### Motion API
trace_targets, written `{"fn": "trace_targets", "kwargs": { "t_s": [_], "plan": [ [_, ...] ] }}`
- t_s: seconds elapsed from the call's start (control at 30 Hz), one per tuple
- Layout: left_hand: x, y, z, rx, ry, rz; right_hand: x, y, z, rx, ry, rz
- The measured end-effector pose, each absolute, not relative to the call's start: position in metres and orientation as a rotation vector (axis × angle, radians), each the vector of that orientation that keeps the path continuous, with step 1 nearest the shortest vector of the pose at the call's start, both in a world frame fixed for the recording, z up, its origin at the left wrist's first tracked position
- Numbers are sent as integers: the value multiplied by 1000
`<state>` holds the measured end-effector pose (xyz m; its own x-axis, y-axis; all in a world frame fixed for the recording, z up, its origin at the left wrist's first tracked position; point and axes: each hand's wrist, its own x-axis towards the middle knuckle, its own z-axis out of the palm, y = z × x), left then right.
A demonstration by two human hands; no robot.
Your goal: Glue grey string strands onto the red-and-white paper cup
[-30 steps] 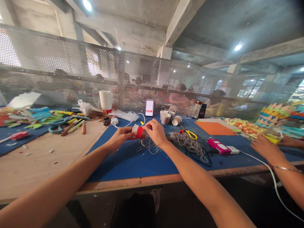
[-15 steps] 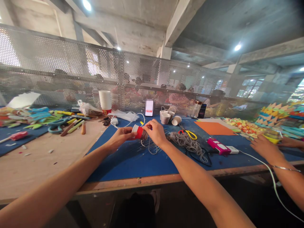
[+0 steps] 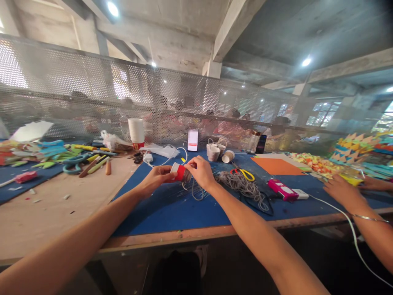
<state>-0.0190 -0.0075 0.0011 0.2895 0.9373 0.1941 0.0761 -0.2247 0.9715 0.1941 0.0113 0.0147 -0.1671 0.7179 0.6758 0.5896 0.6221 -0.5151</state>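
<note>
A small paper cup (image 3: 177, 171), white and red with a greyish part toward its right end, lies tilted between my hands above the blue mat (image 3: 159, 215). My left hand (image 3: 156, 178) grips it from the left. At its right end, my right hand (image 3: 200, 172) is closed in a pinch; a thin grey cord (image 3: 196, 196) hangs below those fingers. What exactly the fingertips pinch is too small to make out. To the right of my right hand is a tangled heap of grey cord (image 3: 242, 186).
Behind are a phone (image 3: 193, 140), small cups (image 3: 213, 152), stacked cups (image 3: 136, 131) and a glass bottle (image 3: 254, 141). Yellow-handled scissors (image 3: 246, 175), a magenta box (image 3: 282, 189) and orange paper (image 3: 278, 166) lie right. Tools (image 3: 95, 164) lie left. Another person's hand (image 3: 345, 190) is far right.
</note>
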Motion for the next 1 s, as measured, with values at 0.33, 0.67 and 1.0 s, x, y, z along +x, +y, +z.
{"fn": "trace_targets", "kwargs": {
  "t_s": [0.33, 0.67, 1.0],
  "plan": [
    [-16, -12, 4, 1582, 948, 1099, 196, 16, 13, -1037, -1836, 224],
    [-16, -13, 4, 1567, 905, 1105, 196, 17, 12, -1048, -1828, 212],
    [-15, -16, 10, 1486, 912, 1176, 201, 23, 11, -1052, -1811, 192]
  ]
}}
